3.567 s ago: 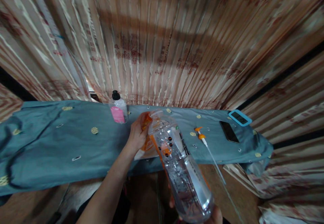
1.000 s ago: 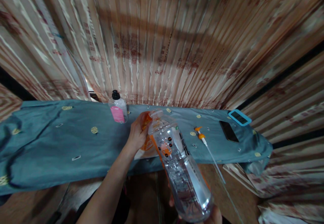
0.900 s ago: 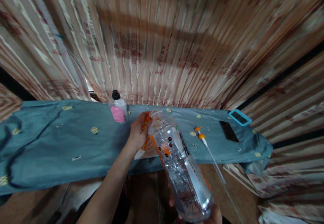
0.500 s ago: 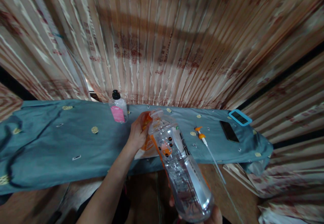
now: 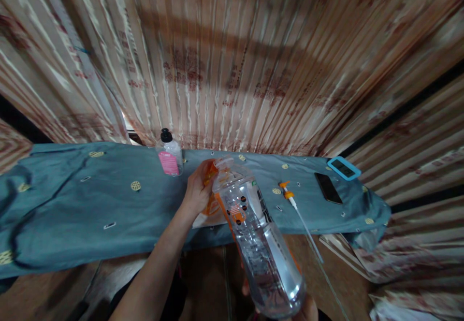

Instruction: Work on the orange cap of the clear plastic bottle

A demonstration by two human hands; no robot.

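Observation:
My left hand (image 5: 197,190) is closed around an orange see-through bottle (image 5: 212,207) over the table; the large bottle hides part of it. A large clear plastic bottle (image 5: 266,248) with an orange and silver label tilts across it, its mouth at the orange bottle's top. Low in the view, my right hand (image 5: 310,310) grips the large bottle near its base, with most of the fingers hidden behind it. To the right lies an orange and white pump head (image 5: 289,195) with a long tube hanging over the table edge.
A clear bottle with a black cap and pink label (image 5: 169,159) stands at the back left of the cloth-covered table (image 5: 90,205). At the right lie a black phone (image 5: 328,188) and a blue-framed digital device (image 5: 343,167). Pleated curtains (image 5: 224,60) hang close behind.

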